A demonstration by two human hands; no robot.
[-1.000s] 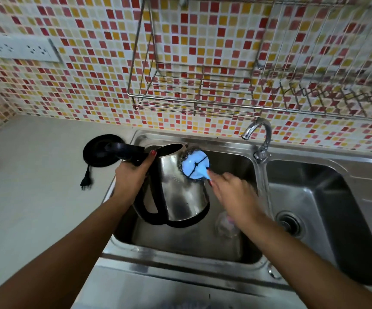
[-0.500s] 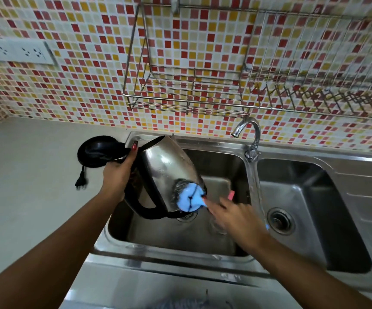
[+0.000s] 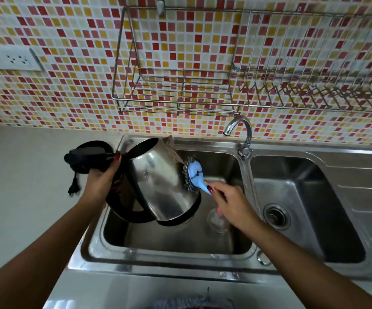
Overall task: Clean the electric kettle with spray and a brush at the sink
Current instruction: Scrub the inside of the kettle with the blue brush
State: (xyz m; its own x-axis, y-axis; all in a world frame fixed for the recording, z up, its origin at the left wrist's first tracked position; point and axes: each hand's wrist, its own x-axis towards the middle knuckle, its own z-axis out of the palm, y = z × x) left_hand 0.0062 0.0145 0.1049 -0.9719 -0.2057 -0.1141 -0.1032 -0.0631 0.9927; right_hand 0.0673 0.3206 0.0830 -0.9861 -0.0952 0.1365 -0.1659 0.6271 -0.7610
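Observation:
A stainless steel electric kettle [image 3: 162,186] with a black handle and base ring hangs tilted over the left sink basin [image 3: 180,239], its open mouth toward the back left. My left hand [image 3: 101,179] grips its black handle near the open lid. My right hand [image 3: 229,204] holds the handle of a blue brush [image 3: 195,172] with a steel-wool head, pressed against the kettle's right side. No spray bottle is in view.
The kettle's black power base [image 3: 87,157] with cord and plug [image 3: 73,188] lies on the grey counter at the left. A tap [image 3: 243,134] stands between the two basins. A clear glass [image 3: 217,221] lies in the left basin. Wire racks [image 3: 180,97] hang on the tiled wall.
The brush has moved up the kettle's side from near its base to the upper right wall. The kettle has stayed tilted in my left hand.

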